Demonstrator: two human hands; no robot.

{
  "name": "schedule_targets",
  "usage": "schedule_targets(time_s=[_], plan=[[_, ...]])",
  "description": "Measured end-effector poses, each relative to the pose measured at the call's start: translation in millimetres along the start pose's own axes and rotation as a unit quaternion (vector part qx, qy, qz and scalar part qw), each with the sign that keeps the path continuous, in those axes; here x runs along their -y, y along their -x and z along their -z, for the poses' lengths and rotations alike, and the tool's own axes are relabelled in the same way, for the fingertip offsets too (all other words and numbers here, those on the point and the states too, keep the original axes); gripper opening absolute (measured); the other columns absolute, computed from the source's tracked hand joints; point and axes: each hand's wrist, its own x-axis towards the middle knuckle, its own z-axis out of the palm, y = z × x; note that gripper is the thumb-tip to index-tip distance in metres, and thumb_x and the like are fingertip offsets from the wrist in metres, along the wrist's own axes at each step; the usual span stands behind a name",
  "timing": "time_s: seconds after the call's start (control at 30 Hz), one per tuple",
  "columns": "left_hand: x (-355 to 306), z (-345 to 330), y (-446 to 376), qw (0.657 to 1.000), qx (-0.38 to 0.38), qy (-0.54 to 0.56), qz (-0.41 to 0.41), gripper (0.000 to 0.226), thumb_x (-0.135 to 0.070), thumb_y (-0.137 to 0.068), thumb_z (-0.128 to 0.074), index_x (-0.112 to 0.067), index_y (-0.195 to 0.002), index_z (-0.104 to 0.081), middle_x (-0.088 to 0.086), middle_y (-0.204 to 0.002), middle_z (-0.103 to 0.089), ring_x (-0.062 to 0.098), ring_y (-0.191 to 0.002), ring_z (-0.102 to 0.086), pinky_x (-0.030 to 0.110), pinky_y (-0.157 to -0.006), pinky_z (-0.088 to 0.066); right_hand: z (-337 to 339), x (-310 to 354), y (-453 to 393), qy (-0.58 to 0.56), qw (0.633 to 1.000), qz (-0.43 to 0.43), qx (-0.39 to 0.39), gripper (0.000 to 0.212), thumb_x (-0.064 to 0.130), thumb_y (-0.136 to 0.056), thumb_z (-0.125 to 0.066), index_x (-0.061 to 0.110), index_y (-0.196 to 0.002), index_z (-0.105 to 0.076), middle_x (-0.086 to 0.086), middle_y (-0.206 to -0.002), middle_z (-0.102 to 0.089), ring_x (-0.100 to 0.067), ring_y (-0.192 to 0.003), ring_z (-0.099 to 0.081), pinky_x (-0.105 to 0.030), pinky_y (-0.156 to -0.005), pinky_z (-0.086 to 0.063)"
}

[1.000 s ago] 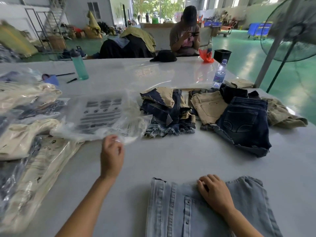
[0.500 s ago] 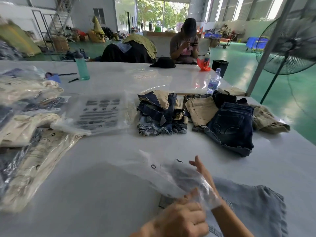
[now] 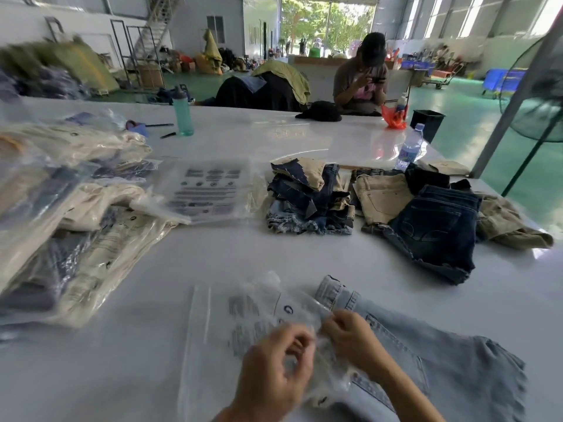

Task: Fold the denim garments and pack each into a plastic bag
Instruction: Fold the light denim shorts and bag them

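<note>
Pinching the mouth of the clear plastic bag (image 3: 243, 318) with both left hand (image 3: 274, 370) and right hand (image 3: 350, 336), right by the folded light-blue denim garment (image 3: 432, 360), lying long from the bag toward the right, nearest the right hand.

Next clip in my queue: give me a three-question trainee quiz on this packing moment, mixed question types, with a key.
1. True or false: the light denim garment is already sealed inside the plastic bag.
2. Multiple choice: What do the left hand and right hand work on? A) the plastic bag B) the water bottle C) the dark denim shorts
3. Fill in: the packed garments are stacked on the ___ side of the table.

Key: 1 false; 2 A; 3 left.
</note>
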Motion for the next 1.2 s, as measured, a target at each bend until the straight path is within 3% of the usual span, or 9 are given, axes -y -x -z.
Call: schedule_targets(time_s=[0.23,0.37,0.43,0.53,0.63,0.8,0.93,1.07,1.2], plan=[[-34,-34,-8,0.964,0.249,-0.018,0.090,0.123,-0.082,-0.051,-0.067,-0.055,-0.140,0.013,-0.039,-0.148,0.011,-0.008,-0.140,-0.007,0.026,-0.114,-0.017,45,41,-1,-0.518,0.840,-0.153,-0.051,0.023,0.013,-0.096,-0.045,0.004,-0.077,-0.053,-0.011,-0.067,-0.051,-0.020,-0.049,-0.049,-0.020,-0.041,-0.038],[-63,-48,-43,0.974,0.152,0.127,0.106,0.071,-0.071,-0.079,-0.049,-0.046,-0.139,-0.019,-0.014,-0.149,-0.028,0.013,-0.131,-0.043,0.016,-0.108,-0.028,56,90,-3,-0.651,0.758,-0.007,0.034,0.038,0.026,-0.095,-0.045,0.003,-0.123,-0.057,-0.014,-0.107,-0.068,-0.026,-0.099,-0.065,-0.037,-0.098,-0.049],[-70,-30,-77,0.912,0.087,0.362,0.171,0.046,-0.066,-0.085,-0.035,-0.046,-0.126,-0.046,-0.004,-0.136,-0.052,0.018,-0.125,-0.049,0.031,-0.110,-0.034,60,104,-8,-0.666,0.741,0.078,0.036,0.046,0.041,-0.088,-0.048,0.011,-0.122,-0.056,-0.012,-0.113,-0.066,-0.030,-0.106,-0.063,-0.047,-0.097,-0.049],[-70,8,-120,0.786,0.056,0.594,0.160,0.049,-0.058,-0.091,-0.029,-0.047,-0.137,-0.040,0.004,-0.135,-0.056,0.031,-0.121,-0.056,0.041,-0.089,-0.053,53,95,-15,-0.561,0.820,0.095,-0.069,0.032,0.038,-0.096,-0.042,0.012,-0.109,-0.055,-0.015,-0.117,-0.065,-0.028,-0.108,-0.063,-0.037,-0.087,-0.054],[-39,43,-135,0.763,-0.032,0.634,0.123,0.048,-0.059,-0.092,-0.023,-0.050,-0.138,-0.035,0.005,-0.138,-0.054,0.030,-0.120,-0.057,0.046,-0.087,-0.054,22,64,-19,-0.442,0.892,-0.039,-0.084,0.020,0.033,-0.100,-0.040,0.017,-0.104,-0.051,-0.018,-0.126,-0.055,-0.027,-0.103,-0.059,-0.037,-0.086,-0.049],[39,35,-84,0.752,-0.154,0.565,0.301,0.043,-0.037,-0.100,-0.035,-0.030,-0.142,-0.040,0.005,-0.113,-0.070,0.025,-0.086,-0.072,0.034,-0.073,-0.059,-42,40,-8,-0.551,0.794,-0.197,0.163,0.064,0.058,-0.084,-0.050,0.016,-0.132,-0.036,-0.024,-0.117,-0.061,-0.040,-0.093,-0.067,-0.046,-0.073,-0.056],[72,23,-40,0.792,-0.255,0.367,0.417,0.033,-0.033,-0.094,-0.054,-0.023,-0.126,-0.055,0.014,-0.111,-0.065,0.017,-0.067,-0.065,0.024,-0.044,-0.052,-71,39,-12,-0.523,0.817,-0.150,0.191,0.066,0.062,-0.071,-0.056,0.022,-0.123,-0.046,-0.015,-0.112,-0.069,-0.029,-0.094,-0.069,-0.041,-0.079,-0.056],[79,28,-23,0.819,-0.201,0.221,0.489,0.034,-0.033,-0.094,-0.056,-0.009,-0.119,-0.058,0.014,-0.101,-0.067,0.030,-0.086,-0.065,0.053,-0.074,-0.053,-92,44,-21,-0.425,0.885,-0.142,0.127,0.015,0.017,-0.090,-0.064,0.005,-0.094,-0.057,-0.007,-0.078,-0.073,-0.019,-0.065,-0.070,-0.026,-0.059,-0.055],[56,56,-21,0.815,0.046,-0.061,0.575,0.035,-0.041,-0.088,-0.061,-0.006,-0.080,-0.063,0.010,-0.059,-0.067,0.026,-0.051,-0.066,0.022,-0.042,-0.044,-107,48,-26,-0.370,0.912,-0.168,0.053,0.023,-0.012,-0.086,-0.056,-0.002,-0.065,-0.053,-0.006,-0.043,-0.053,-0.015,-0.036,-0.057,-0.024,-0.043,-0.052]])
